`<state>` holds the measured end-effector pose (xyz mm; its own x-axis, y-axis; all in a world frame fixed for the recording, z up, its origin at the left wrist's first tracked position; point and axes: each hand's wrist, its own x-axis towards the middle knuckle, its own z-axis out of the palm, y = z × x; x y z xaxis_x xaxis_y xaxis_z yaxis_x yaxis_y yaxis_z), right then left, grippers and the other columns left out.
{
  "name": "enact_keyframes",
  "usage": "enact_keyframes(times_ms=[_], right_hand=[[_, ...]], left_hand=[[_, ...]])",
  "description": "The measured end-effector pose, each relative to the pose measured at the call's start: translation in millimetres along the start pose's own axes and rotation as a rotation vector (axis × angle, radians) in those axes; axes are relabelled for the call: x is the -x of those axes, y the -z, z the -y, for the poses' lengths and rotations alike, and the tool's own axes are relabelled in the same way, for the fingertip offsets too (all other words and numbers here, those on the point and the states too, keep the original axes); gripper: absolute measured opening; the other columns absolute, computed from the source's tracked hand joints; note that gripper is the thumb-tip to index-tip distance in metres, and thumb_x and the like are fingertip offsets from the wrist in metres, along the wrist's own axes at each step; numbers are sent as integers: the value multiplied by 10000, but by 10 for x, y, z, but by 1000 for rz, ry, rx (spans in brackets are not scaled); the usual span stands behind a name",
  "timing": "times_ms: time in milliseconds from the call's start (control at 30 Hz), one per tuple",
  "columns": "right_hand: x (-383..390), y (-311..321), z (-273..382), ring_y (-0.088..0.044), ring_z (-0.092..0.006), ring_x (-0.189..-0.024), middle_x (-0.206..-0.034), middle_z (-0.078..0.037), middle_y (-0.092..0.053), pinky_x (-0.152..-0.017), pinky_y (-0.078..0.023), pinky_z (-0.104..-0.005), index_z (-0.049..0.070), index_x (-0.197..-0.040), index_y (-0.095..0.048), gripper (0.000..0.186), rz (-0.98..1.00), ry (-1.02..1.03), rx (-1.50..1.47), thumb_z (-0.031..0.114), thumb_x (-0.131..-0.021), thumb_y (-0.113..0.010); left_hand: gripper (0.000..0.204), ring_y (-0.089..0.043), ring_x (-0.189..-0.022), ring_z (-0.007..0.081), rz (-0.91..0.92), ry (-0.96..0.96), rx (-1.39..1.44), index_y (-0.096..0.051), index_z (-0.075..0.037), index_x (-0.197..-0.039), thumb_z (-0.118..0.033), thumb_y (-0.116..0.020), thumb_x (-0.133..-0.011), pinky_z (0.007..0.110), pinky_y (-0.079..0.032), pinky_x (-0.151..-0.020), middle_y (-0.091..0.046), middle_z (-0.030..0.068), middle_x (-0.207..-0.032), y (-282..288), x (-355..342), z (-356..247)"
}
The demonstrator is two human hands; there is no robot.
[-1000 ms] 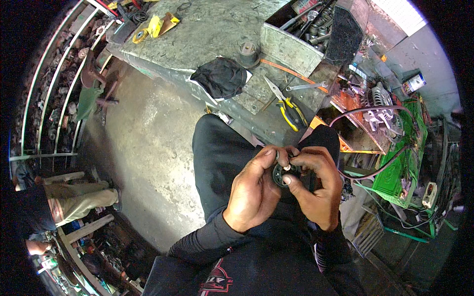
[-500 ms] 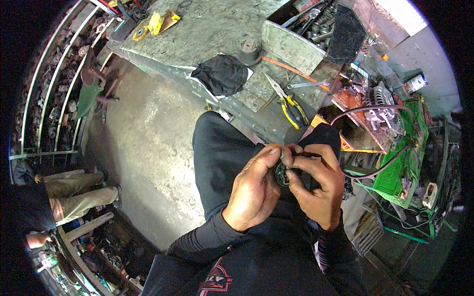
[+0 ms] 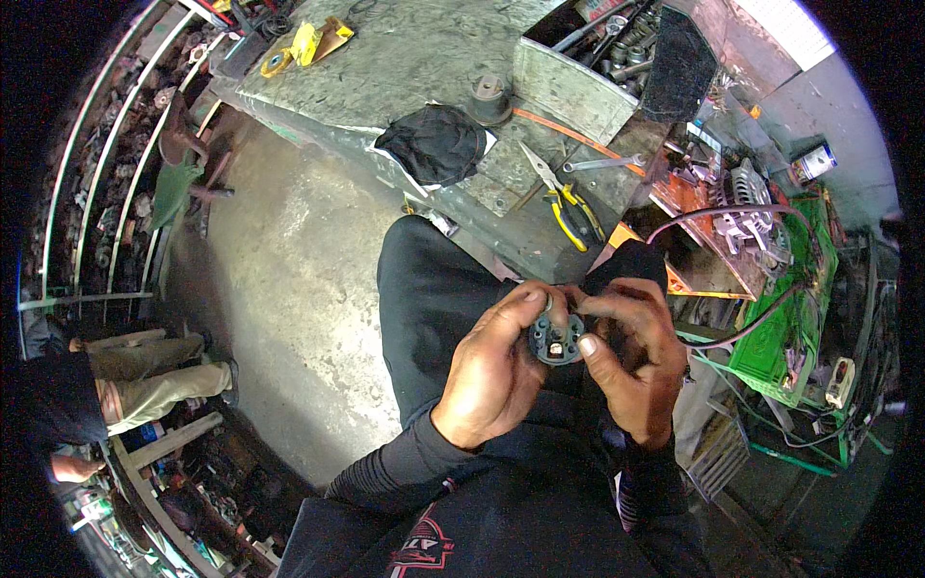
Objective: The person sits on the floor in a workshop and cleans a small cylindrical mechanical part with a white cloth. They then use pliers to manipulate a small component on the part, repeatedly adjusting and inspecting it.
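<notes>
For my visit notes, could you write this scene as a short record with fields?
Left hand: grips a small round dark holed part
Right hand: thumb at the part's right edge
Tools: yellow-and-black metal pliers, silver metal spanner, on worn grey workbench
Cloth: crumpled, black, left of the pliers
Right of person: green rectangular crate

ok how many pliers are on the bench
1: the yellow-and-black pliers, lying on the bench ahead of the right hand, beside the wrench. Others may be hidden in the toolbox.
</notes>
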<state>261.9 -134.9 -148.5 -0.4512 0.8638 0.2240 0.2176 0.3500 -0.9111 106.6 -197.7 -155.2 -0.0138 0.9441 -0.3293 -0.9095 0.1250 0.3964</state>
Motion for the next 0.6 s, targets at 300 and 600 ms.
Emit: enact_keyframes(times_ms=[300,600], right_hand=[[-243,157,112,-661,-324,-1059,-1155,-158,-644,-920,-533,-390,96,-1221,-716,466,278,41,109,81,-762,-798],[-207,-44,22,-683,-295,-1000,-1069,-132,-681,-866,-551,-364,70,-1109,-750,343,143,43,66,30,-775,-811]], left_hand=[[270,-605,-982,142,-11,-19,-365,-651,-18,-1111,-239,-500,-1081,291,-461,-919,-668,44,-1034,11,11,-51],[318,-633,-1068,176,-151,30,-348,-643,37,-1223,-204,-531,-1049,307,-469,-976,-692,92,-1144,10,51,-71]])
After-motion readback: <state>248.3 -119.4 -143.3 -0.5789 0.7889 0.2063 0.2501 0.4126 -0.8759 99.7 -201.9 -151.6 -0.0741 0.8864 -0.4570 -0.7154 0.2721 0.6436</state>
